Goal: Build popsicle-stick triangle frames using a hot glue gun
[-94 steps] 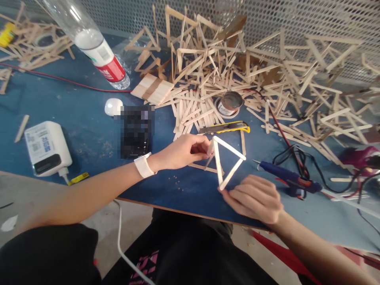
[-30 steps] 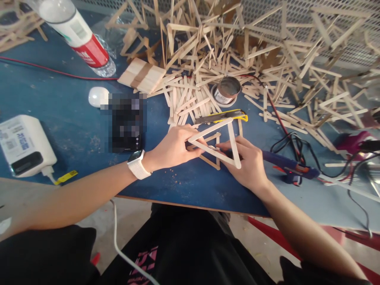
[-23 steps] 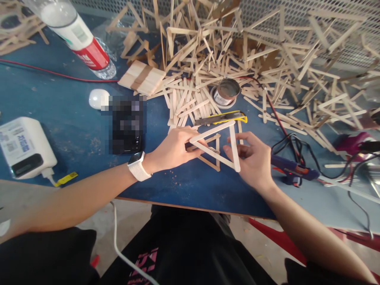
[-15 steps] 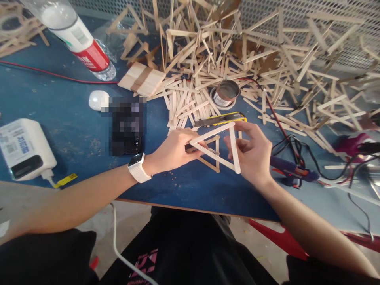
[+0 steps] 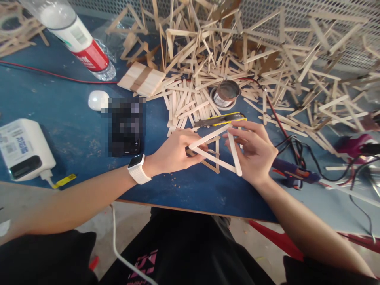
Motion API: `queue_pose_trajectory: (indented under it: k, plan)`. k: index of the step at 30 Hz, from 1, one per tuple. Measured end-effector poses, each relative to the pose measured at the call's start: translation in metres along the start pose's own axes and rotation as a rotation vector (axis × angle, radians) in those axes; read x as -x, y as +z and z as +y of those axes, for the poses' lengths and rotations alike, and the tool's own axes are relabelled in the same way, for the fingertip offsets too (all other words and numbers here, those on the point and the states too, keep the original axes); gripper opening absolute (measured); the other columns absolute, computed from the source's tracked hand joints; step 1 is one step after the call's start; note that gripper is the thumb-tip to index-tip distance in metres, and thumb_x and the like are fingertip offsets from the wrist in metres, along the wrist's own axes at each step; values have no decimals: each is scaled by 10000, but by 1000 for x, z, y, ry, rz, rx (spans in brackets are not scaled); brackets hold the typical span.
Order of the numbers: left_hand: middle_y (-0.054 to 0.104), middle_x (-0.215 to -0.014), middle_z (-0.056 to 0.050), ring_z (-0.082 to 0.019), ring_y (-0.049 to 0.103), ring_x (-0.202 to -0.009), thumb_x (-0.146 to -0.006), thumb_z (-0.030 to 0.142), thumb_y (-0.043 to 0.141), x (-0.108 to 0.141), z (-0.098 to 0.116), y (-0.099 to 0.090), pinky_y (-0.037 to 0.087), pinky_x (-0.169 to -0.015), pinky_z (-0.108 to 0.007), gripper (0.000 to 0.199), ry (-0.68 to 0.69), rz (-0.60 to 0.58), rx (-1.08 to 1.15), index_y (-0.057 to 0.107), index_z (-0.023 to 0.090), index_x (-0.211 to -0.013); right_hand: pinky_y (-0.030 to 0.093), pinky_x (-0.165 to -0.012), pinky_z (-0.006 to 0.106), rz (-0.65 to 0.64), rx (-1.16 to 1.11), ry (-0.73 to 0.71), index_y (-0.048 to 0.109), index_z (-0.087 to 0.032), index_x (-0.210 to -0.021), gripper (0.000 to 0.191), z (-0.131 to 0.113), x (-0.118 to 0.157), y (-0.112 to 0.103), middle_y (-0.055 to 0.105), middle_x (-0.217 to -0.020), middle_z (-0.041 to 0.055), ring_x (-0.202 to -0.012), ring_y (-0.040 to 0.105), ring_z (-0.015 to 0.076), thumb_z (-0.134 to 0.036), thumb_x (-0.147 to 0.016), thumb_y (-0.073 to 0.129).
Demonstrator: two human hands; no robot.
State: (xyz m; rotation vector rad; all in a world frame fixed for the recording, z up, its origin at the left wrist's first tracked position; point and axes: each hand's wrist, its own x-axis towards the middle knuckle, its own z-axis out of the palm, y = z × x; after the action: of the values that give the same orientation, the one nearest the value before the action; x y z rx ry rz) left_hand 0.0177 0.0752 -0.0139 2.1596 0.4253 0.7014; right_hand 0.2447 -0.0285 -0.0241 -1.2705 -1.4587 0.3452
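Note:
A triangle of popsicle sticks (image 5: 216,160) is held up above the blue table between my two hands. My left hand (image 5: 182,149), with a white-banded watch (image 5: 139,168) on its wrist, pinches the triangle's left corner. At the upper right corner, my right hand (image 5: 252,148) has its fingers closed on the triangle where two sticks meet. Behind and below it lies another stick frame (image 5: 217,154), partly hidden by the held one and my left fingers. A yellow utility knife (image 5: 222,118) rests just beyond my hands.
Loose popsicle sticks (image 5: 190,101) and glued frames pile up at the back. A small tin (image 5: 227,93) stands among them. The glue gun (image 5: 295,170) and cables are at right. To the left are a phone (image 5: 126,126), a bottle (image 5: 89,55) and a white power bank (image 5: 26,148).
The triangle's upper right corner has shifted slightly left and down. My right hand's fingers have moved over that corner, and its wrist sits a little farther right.

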Motion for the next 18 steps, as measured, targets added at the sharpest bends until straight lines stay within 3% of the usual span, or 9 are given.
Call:
queue_pose_trajectory:
  k: [5, 10, 13, 15, 18]
  plan:
    - [826, -929, -14, -176, 759, -855, -938, 173, 837, 2, -2, 0, 574, -817, -317, 46, -35, 6, -27, 826, 216, -952, 730, -804, 431, 23, -37, 3, 766, -403, -1357, 474, 2, 4, 1, 703, -1349, 55, -1060, 800, 248, -129, -970, 753]
    - [842, -959, -6, -194, 763, -884, -936, 173, 839, 3, -4, 0, 574, -846, -350, 55, -70, -9, -25, 830, 218, -966, 698, -763, 364, 4, -96, 189, 648, -338, -1416, 501, 1, 7, 5, 725, -1346, 64, -955, 806, 200, -181, -956, 769]
    - [852, -987, -3, -198, 770, -905, -932, 161, 846, 3, -5, 0, 579, -878, -368, 91, -67, -14, -19, 843, 230, -991, 632, -629, 298, -36, -88, 320, 636, -301, -1276, 387, 0, 9, 7, 773, -1247, 45, -752, 758, 142, -221, -932, 794]
    - [856, -996, -1, -199, 769, -907, -934, 149, 847, 4, -6, 0, 578, -890, -376, 124, -67, -22, -17, 851, 242, -1016, 562, -551, 276, -83, -56, 403, 652, -275, -1135, 250, 0, 10, 8, 799, -1076, 20, -624, 681, 114, -260, -933, 798]
    - [860, -1016, -1, -200, 769, -914, -932, 129, 853, 4, -7, 0, 576, -890, -375, 168, -60, -19, -8, 858, 251, -1048, 530, -535, 279, -134, 9, 462, 698, -249, -1028, 132, -1, 11, 7, 811, -990, 21, -561, 617, 99, -299, -945, 787]
